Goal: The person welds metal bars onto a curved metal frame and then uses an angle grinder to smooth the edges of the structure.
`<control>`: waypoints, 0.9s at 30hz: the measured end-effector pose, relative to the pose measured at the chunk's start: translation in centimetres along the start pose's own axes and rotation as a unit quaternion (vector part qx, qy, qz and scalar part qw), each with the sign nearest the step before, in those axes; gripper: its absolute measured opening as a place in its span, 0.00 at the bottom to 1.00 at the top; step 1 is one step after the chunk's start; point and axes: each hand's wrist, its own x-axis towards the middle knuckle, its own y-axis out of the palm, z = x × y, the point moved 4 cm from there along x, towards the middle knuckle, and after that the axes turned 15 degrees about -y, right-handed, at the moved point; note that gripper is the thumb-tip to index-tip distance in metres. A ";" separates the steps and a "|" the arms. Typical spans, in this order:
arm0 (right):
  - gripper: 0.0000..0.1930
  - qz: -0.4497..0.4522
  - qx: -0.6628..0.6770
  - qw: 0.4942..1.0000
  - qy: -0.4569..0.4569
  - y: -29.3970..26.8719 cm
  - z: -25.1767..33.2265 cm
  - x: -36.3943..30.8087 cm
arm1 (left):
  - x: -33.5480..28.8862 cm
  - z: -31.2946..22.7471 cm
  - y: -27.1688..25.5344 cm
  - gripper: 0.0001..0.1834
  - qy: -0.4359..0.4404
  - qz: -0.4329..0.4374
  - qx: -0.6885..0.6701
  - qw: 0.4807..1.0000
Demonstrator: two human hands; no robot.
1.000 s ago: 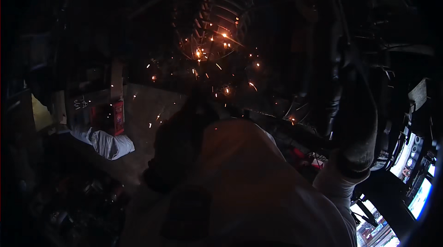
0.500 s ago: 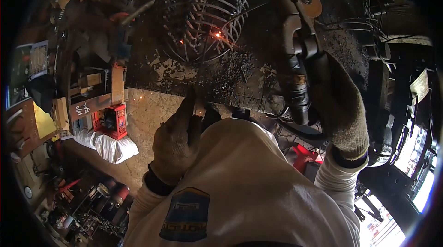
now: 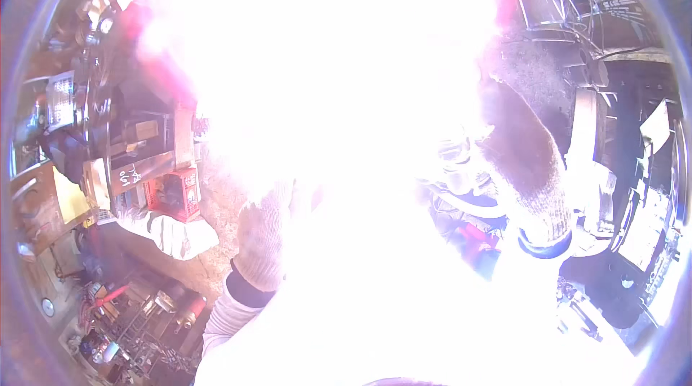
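Note:
A blinding white glare from a welding arc fills the middle and top of the view and swallows the work. My left hand (image 3: pixel 261 245), in a knit glove, is at the glare's lower left edge. Its fingers are washed out; half a second ago they were pressed together, pointing up, on something I cannot make out. To the right, my gloved right hand (image 3: pixel 530 162) reaches into the glare. It is closed on a welding electrode holder, whose shape shows only in the earlier frame. The round metal-bar basket on the dark table is hidden in the light.
At left are a red plastic crate (image 3: pixel 173 195), a white sack (image 3: pixel 173 234) and wooden shelving. Several tools crowd the lower left, around a red cylinder (image 3: pixel 189 312). Coiled wires (image 3: pixel 577 7) lie at the upper right. A light cable (image 3: pixel 468 202) curves beside my right wrist.
Small orange glows on the basket have given way to a blazing white arc that hides basket, table centre and tools. Both wrists remain almost where they were.

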 end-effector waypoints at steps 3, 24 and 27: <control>0.20 0.052 -0.075 0.996 -0.007 -0.5 1.0 0.2 | 0.1 0.6 0.3 0.23 -0.176 0.090 -0.071 0.978; 0.30 -0.003 -0.234 0.958 -0.168 -3.5 1.0 -2.0 | 0.2 1.2 1.1 0.27 -0.180 0.117 -0.146 0.966; 0.30 0.076 -0.369 0.901 -0.214 -3.2 0.4 -2.1 | 0.1 1.1 0.4 0.27 -0.207 0.159 -0.110 0.959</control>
